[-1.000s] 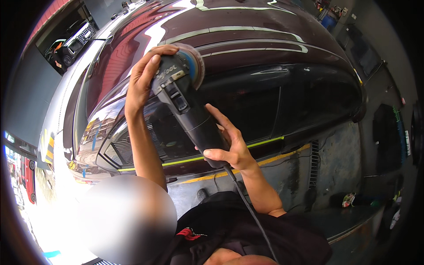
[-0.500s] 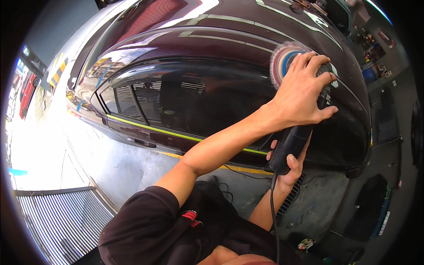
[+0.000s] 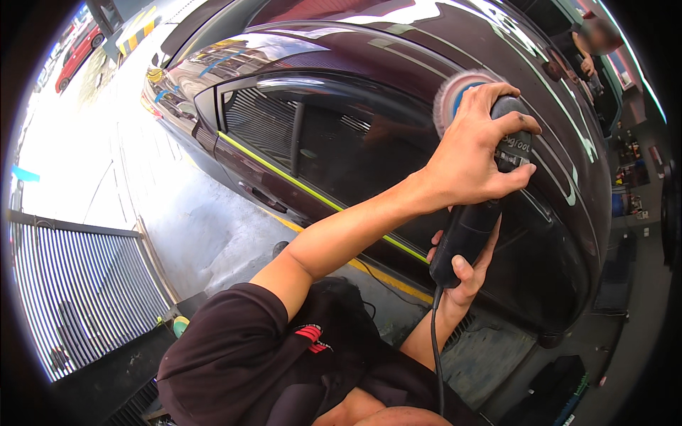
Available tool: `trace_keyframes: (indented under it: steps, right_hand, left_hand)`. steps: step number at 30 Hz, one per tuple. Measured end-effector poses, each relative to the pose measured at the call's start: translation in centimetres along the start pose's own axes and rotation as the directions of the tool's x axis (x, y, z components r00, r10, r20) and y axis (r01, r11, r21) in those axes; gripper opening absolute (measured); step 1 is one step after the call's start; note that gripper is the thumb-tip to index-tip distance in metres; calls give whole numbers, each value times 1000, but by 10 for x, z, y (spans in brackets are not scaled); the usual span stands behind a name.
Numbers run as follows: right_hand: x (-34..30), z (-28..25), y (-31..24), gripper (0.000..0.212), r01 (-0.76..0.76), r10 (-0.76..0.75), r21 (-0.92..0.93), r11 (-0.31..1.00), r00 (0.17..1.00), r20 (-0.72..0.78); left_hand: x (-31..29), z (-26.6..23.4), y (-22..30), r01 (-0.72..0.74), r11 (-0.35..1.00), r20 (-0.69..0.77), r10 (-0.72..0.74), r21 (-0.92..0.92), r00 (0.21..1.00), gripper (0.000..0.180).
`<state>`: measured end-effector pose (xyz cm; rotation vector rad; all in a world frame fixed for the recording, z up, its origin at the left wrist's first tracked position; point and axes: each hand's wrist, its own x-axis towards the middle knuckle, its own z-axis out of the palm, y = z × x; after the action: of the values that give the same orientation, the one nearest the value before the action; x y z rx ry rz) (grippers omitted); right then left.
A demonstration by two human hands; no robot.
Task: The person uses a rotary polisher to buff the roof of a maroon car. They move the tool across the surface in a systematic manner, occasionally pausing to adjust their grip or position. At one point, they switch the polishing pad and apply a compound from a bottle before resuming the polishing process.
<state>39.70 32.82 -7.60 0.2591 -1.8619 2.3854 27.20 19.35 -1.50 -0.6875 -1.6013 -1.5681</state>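
Note:
A black corded polisher is held in both my hands above a dark maroon car. Over the polisher's head lies my left hand, its fingers curled round the top and its thumb on the near side. Lower down, my right hand wraps the rear of the body from beneath, partly hidden by it. The round buffing pad, pale and fluffy with a blue backing, is tilted at the roof edge above the side window. Whether it touches the paint there I cannot tell. The power cord hangs down toward my chest.
Yellow-green tape runs along the window's lower edge. A slatted metal grate is at the left, and a red car stands farther off. Another person is beyond the car at the upper right. Shelves with bottles are at the right.
My view has turned, so the car's side now slants more steeply down to the right. Another person has come into view at the upper right. Both hands keep their grip on the polisher.

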Motion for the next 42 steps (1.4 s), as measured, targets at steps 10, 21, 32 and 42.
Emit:
trace_keyframes:
  steps: [10, 21, 32, 42]
  right_hand:
    - [47, 168, 48, 108, -113, 131, -112, 987, 977, 170]
    - [96, 306, 103, 99, -182, 305, -311, 933, 860, 410]
    - [139, 410, 183, 93, -238, 460, -411, 880, 642, 613]
    - [169, 495, 280, 97, -88, 501, -545, 834, 533, 682]
  left_hand:
    - [15, -198, -59, 105, 992, -172, -91, 71, 981, 46]
    - [-5, -378, -126, 209, 971, -419, -143, 115, 896, 46]
    - [-71, -517, -186, 356, 929, -636, -214, 102, 741, 45]
    - [-127, -616, -235, 225, 935, -796, -353, -275, 491, 37]
